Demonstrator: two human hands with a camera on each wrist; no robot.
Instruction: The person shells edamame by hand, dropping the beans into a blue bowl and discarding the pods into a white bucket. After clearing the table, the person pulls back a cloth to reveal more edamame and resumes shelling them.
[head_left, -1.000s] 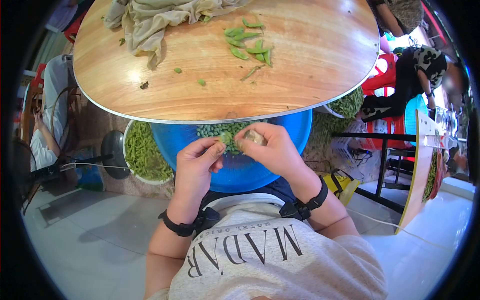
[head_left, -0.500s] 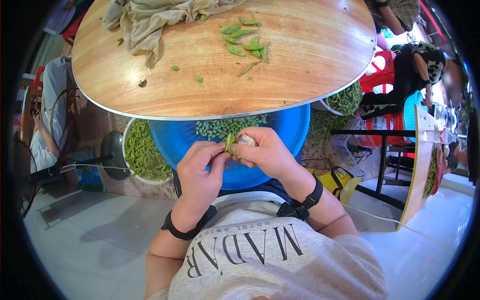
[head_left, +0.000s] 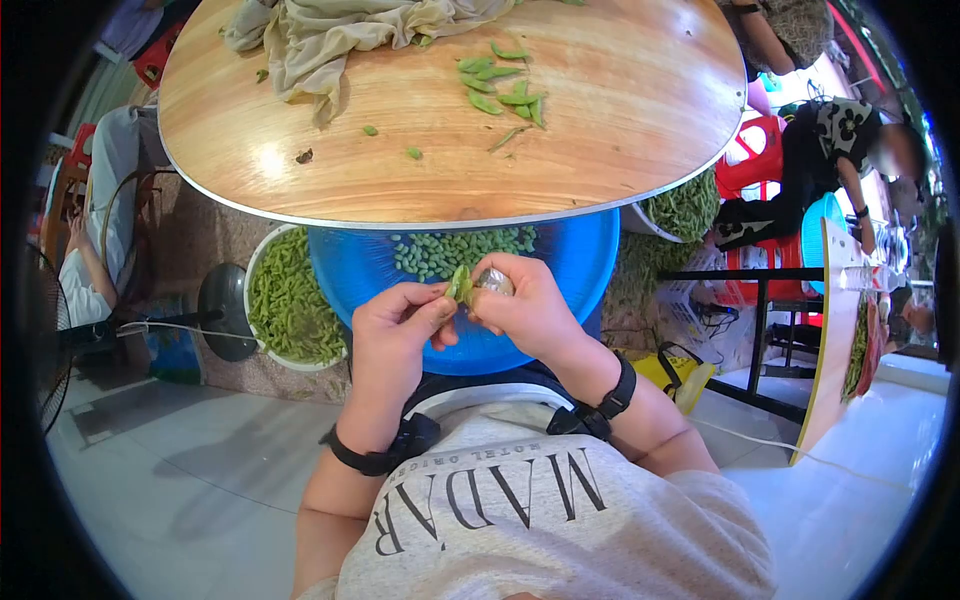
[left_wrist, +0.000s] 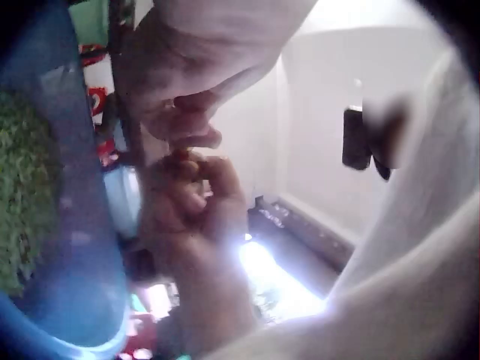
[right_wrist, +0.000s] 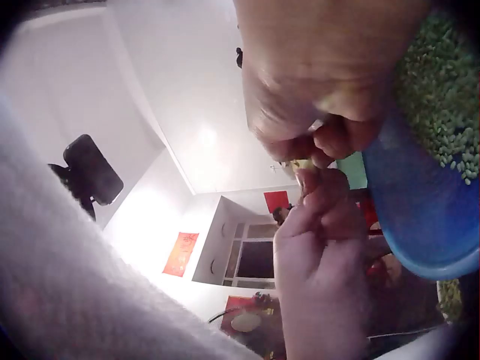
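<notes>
Between both hands, over a blue basin (head_left: 580,275), is a green bean pod (head_left: 459,285). My left hand (head_left: 395,325) pinches its left side between thumb and index finger. My right hand (head_left: 535,305) pinches the other side, with a pale, shiny wrapping (head_left: 495,281) by its thumb and index finger. Shelled green beans (head_left: 465,252) lie in the far part of the basin, under the table edge. In the right wrist view, the fingertips of the left hand (right_wrist: 319,240) and right hand (right_wrist: 330,97) meet at the pod.
The round wooden table (head_left: 560,165) juts over the basin. On it lie several green pods (head_left: 485,85) and a crumpled cloth (head_left: 320,50). A white tub of pods (head_left: 290,300) stands left; another container of pods (head_left: 685,210) is at right. A person (head_left: 850,150) is at far right.
The hands came closer together around the pod, then parted slightly, and the pod now shows wider between the fingertips. The head view has shifted a little, uncovering more of the beans.
</notes>
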